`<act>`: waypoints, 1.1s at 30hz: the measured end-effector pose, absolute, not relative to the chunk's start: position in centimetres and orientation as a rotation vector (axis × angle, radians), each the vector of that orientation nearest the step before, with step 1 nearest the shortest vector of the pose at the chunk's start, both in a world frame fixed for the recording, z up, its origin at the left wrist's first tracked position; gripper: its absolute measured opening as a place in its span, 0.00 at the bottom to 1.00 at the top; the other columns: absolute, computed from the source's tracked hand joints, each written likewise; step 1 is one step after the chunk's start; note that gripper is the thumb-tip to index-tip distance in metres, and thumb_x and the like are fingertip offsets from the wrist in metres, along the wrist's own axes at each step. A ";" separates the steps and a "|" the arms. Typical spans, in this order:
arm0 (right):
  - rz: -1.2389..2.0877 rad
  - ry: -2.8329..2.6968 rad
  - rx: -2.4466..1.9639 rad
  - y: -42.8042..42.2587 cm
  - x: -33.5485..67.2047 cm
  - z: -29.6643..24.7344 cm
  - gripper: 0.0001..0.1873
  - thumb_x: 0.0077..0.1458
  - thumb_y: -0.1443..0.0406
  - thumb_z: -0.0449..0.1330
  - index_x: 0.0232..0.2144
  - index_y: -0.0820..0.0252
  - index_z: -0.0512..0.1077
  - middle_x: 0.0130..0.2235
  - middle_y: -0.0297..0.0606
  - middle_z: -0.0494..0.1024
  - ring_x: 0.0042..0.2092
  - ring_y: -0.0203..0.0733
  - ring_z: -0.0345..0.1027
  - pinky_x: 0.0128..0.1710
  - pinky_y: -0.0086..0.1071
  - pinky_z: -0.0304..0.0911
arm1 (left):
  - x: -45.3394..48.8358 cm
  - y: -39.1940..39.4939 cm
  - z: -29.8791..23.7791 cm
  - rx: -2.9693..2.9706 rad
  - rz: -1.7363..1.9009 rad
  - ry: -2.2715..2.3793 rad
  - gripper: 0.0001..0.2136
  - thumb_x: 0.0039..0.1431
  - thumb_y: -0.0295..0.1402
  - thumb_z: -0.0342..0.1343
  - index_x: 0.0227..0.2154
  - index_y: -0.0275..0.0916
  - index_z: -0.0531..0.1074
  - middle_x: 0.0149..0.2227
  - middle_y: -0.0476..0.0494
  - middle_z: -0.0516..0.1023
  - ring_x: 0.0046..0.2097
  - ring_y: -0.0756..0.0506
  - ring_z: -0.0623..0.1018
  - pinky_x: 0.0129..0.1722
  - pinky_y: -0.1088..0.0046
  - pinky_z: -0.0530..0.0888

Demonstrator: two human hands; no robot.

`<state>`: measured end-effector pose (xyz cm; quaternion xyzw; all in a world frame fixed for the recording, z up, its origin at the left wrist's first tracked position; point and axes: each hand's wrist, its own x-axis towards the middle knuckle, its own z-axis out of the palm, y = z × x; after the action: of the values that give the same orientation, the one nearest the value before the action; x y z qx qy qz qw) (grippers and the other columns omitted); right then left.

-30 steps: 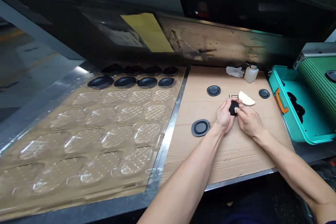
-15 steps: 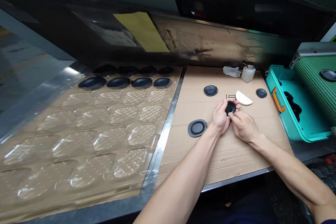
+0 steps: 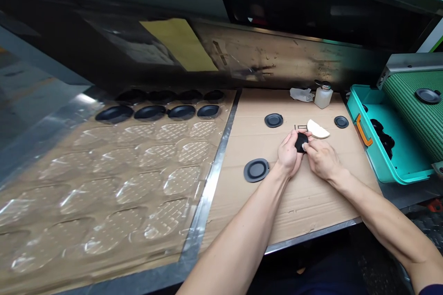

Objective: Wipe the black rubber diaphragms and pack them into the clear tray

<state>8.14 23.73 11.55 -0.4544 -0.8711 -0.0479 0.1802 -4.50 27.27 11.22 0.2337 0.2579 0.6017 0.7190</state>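
**Held item:** one black rubber disc, at the centre of the work area, cupped between both hands above the cardboard sheet. Fingers cover part of it, so its exact shape is hard to read.

**Left hand**: partly closed, curled around the disc's left side and holding it.

**Right hand**: partly closed, with its fingertips on the disc's near edge. Whether it grips or only presses cannot be told from this view.

**Change from the frame half a second earlier:** the whole scene sits further left and slightly higher in the view, which suggests a head movement. The hands and disc hold much the same place and pose relative to the board.

**Around the hands:**
- 1 o'clock: white crescent-shaped pad, just beside the disc; pump bottle beyond it
- 2 o'clock: small dark disc
- 3 o'clock: teal plastic crate with an orange handle
- 8 o'clock: dark ringed disc
- 9 o'clock: clear blister tray with black cups
- 10 o'clock: dark ringed disc
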 end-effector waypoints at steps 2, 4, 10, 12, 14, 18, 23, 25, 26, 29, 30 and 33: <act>-0.145 -2.497 -1.265 23.7 8.1 11.6 0.18 0.68 0.69 0.48 0.51 0.65 0.75 0.44 0.50 0.77 0.46 0.50 0.68 0.48 0.44 0.65 | -4.5 27.3 11.2 0.510 1.326 0.581 0.12 0.65 0.41 0.56 0.36 0.36 0.74 0.38 0.38 0.81 0.43 0.42 0.81 0.48 0.61 0.76; -0.191 -2.514 -1.281 23.6 8.0 11.6 0.18 0.67 0.70 0.48 0.52 0.64 0.74 0.43 0.49 0.78 0.46 0.49 0.68 0.47 0.42 0.65 | -4.5 27.3 11.1 0.503 1.322 0.580 0.12 0.65 0.41 0.56 0.36 0.36 0.74 0.38 0.37 0.81 0.43 0.41 0.82 0.48 0.61 0.76; -0.191 -2.541 -1.290 23.5 7.8 11.8 0.18 0.67 0.70 0.48 0.52 0.65 0.74 0.44 0.49 0.77 0.46 0.49 0.66 0.47 0.43 0.64 | -4.5 27.3 11.1 0.512 1.320 0.586 0.12 0.65 0.41 0.57 0.36 0.36 0.74 0.38 0.38 0.82 0.42 0.41 0.82 0.47 0.60 0.76; -0.186 -2.530 -1.319 23.5 7.8 12.0 0.18 0.67 0.71 0.48 0.52 0.67 0.74 0.45 0.50 0.77 0.47 0.50 0.66 0.49 0.44 0.64 | -4.4 27.3 11.1 0.523 1.324 0.587 0.12 0.65 0.41 0.57 0.36 0.36 0.74 0.38 0.38 0.82 0.42 0.42 0.82 0.47 0.61 0.76; -0.170 -2.545 -1.311 23.6 7.9 12.1 0.18 0.67 0.71 0.48 0.52 0.67 0.74 0.45 0.50 0.77 0.48 0.50 0.66 0.50 0.43 0.64 | -4.4 27.3 11.0 0.533 1.332 0.582 0.12 0.65 0.41 0.56 0.36 0.36 0.74 0.38 0.38 0.81 0.42 0.42 0.82 0.47 0.61 0.76; -0.148 -2.550 -1.338 23.6 8.0 12.3 0.18 0.67 0.71 0.49 0.53 0.67 0.74 0.46 0.50 0.77 0.50 0.50 0.65 0.51 0.43 0.63 | -4.4 27.4 10.9 0.539 1.330 0.585 0.11 0.66 0.39 0.55 0.36 0.36 0.74 0.38 0.38 0.82 0.41 0.43 0.81 0.47 0.62 0.76; -0.080 -2.561 -1.351 23.5 7.9 12.5 0.16 0.67 0.70 0.50 0.50 0.64 0.75 0.46 0.48 0.76 0.50 0.49 0.65 0.52 0.43 0.62 | -4.4 27.3 10.8 0.550 1.333 0.569 0.11 0.66 0.39 0.54 0.36 0.35 0.74 0.37 0.39 0.81 0.41 0.43 0.81 0.47 0.62 0.76; -0.076 -2.550 -1.365 23.6 7.9 12.6 0.17 0.66 0.71 0.50 0.50 0.63 0.75 0.46 0.48 0.76 0.50 0.49 0.65 0.52 0.43 0.62 | -4.4 27.3 10.8 0.557 1.341 0.574 0.11 0.66 0.39 0.54 0.36 0.35 0.74 0.37 0.39 0.81 0.41 0.43 0.81 0.48 0.63 0.76; -0.073 -2.550 -1.364 23.6 8.0 12.6 0.17 0.67 0.71 0.50 0.50 0.63 0.75 0.46 0.48 0.76 0.50 0.49 0.65 0.52 0.43 0.62 | -4.4 27.3 10.8 0.558 1.342 0.576 0.11 0.66 0.39 0.54 0.36 0.35 0.74 0.37 0.39 0.81 0.41 0.43 0.81 0.48 0.62 0.76; -0.076 -2.556 -1.360 23.5 7.9 12.7 0.17 0.67 0.70 0.49 0.52 0.63 0.74 0.47 0.48 0.77 0.50 0.48 0.66 0.51 0.42 0.63 | -4.4 27.4 10.7 0.560 1.335 0.573 0.11 0.66 0.39 0.55 0.36 0.35 0.74 0.38 0.38 0.81 0.41 0.43 0.82 0.48 0.62 0.76; -0.094 -2.548 -1.381 23.5 7.9 12.7 0.17 0.67 0.70 0.49 0.52 0.63 0.74 0.47 0.48 0.77 0.50 0.48 0.66 0.52 0.42 0.62 | -4.4 27.4 10.7 0.562 1.336 0.570 0.11 0.66 0.39 0.55 0.36 0.36 0.74 0.38 0.38 0.81 0.41 0.43 0.82 0.48 0.62 0.76; -0.134 -2.564 -1.407 23.4 7.5 12.8 0.16 0.67 0.71 0.50 0.48 0.64 0.76 0.47 0.48 0.77 0.50 0.49 0.66 0.53 0.42 0.62 | -4.3 27.4 10.6 0.555 1.343 0.568 0.10 0.66 0.39 0.55 0.36 0.36 0.74 0.39 0.38 0.82 0.42 0.43 0.82 0.49 0.61 0.76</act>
<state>7.52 23.44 12.80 -0.4778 -0.8708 -0.0456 0.1066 -4.31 27.40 10.60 0.2503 0.2562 0.6054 0.7108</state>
